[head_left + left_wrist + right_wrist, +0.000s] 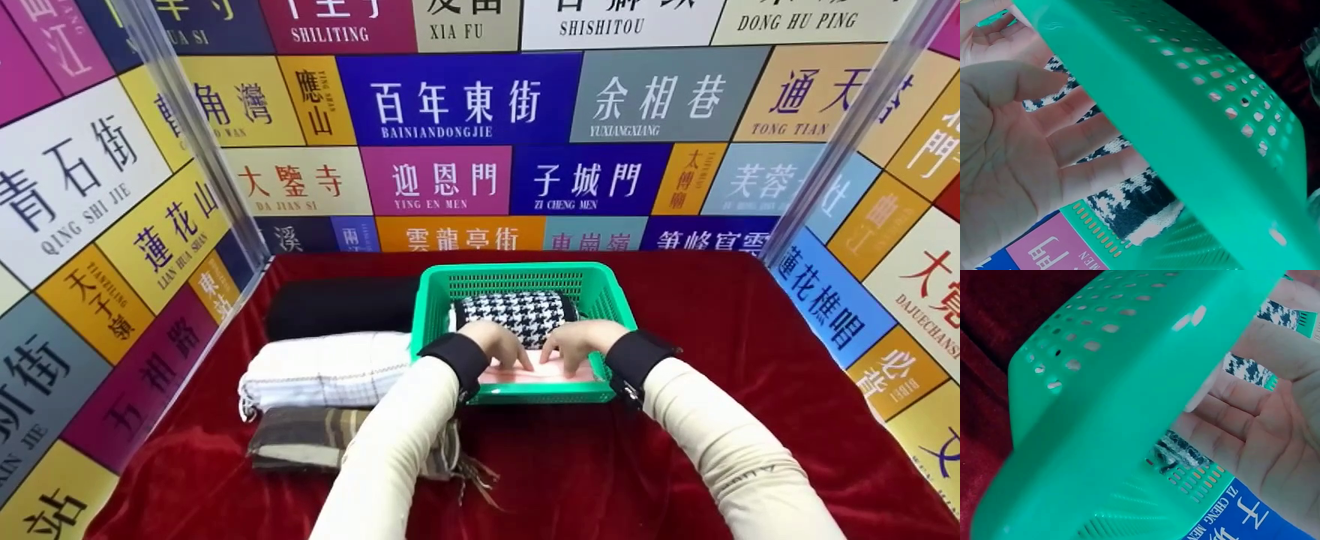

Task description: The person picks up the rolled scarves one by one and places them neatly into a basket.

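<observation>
the left hand [496,342] and right hand [583,339] reach down at the centre of the frame, fingers loosely extended, touching a pink cloth [541,373] without gripping it. the cloth lies in the near end of a green basket [517,389], its long axis left to right; the hands partly cover it. behind it, a checked scarf [514,313] lies parallel. left of centre are black [337,306], white [322,367] and brown cloths [300,442].

**Left hand [495,346] and right hand [585,341] in basket [540,395]**

Both touch a pink cloth [553,369] before a houndstooth roll [517,311]. To the left, back to front, lie a black cloth [341,306], a white cloth [322,367] and a brown cloth [300,435] on red velvet [600,472].
</observation>
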A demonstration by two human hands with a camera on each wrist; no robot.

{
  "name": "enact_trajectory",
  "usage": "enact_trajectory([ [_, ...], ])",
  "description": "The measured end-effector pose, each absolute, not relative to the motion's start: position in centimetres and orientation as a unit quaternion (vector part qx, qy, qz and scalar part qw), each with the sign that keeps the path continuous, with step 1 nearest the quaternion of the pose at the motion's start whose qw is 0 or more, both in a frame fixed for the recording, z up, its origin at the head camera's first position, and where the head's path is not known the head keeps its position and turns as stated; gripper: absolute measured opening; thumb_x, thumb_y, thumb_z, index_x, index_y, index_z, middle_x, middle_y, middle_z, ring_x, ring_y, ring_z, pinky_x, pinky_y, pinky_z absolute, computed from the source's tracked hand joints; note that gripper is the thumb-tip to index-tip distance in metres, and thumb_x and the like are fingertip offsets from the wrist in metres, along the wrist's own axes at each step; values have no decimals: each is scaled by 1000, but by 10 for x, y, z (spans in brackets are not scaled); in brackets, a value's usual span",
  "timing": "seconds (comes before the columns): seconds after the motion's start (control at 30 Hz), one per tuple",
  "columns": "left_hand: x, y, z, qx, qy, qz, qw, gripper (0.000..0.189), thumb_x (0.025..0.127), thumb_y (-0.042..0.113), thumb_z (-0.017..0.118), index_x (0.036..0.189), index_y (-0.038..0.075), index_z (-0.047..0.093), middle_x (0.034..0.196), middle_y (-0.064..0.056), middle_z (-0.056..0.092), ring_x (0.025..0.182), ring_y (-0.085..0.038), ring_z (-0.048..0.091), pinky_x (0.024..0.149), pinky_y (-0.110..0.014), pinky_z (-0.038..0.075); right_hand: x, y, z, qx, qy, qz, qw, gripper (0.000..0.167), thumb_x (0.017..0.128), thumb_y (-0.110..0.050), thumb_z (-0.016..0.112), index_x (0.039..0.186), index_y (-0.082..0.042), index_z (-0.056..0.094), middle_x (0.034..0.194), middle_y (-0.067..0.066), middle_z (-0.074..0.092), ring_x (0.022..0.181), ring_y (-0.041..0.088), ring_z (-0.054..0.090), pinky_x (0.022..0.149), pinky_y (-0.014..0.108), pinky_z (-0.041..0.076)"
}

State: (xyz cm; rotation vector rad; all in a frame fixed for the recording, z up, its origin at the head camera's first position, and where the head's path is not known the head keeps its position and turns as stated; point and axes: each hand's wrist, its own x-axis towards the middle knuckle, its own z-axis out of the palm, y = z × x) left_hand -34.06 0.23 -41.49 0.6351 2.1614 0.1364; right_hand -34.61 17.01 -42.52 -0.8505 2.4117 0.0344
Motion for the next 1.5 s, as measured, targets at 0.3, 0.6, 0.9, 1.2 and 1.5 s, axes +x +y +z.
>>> enact_trajectory([
  [0.3, -345, -1, -415, 267, 859, 94, 426, 65, 82, -9, 31, 138, 22, 42, 149, -6, 28, 128, -30, 37, 98, -38, 40, -344, 178, -418, -347, 899, -7, 267, 50, 71, -1, 66, 120, -10, 60, 106, 14, 63, 89, 21, 57, 72, 28, 46],
  [0.6, -314, -51, -390, 397, 857, 273, 180, 46, 88, 2, 42, 133, 11, 49, 134, -7, 50, 118, -23, 50, 99, -34, 38, -296, 201, -399, -407, 894, -144, -118, 32, 79, -3, 64, 111, -4, 63, 99, 11, 66, 88, 24, 61, 78, 38, 50],
  [0.9, -249, -160, -384, 467, 729, 477, -155, 32, 82, -14, 52, 112, -5, 59, 109, -19, 61, 103, -20, 59, 86, -31, 48, -218, 224, -390, -393, 770, -313, -393, 27, 92, -23, 53, 98, 0, 66, 95, 13, 65, 92, 23, 58, 92, 17, 39],
  [1.2, -197, -230, -446, 332, 898, 287, -18, 59, 78, 24, 68, 128, 0, 48, 129, -22, 48, 118, -39, 45, 96, -55, 34, -197, 233, -451, -387, 806, -296, -335, 14, 80, -2, 64, 92, -4, 69, 83, 2, 68, 74, 14, 64, 77, 12, 45],
  [1.5, -179, -242, -486, 247, 955, 163, -26, 92, 54, 32, 83, 132, 4, 44, 132, -25, 43, 123, -46, 36, 95, -66, 25, -201, 239, -509, -395, 831, -259, -294, 27, 70, 6, 64, 93, -7, 68, 84, -1, 67, 73, 8, 63, 69, 17, 48],
])
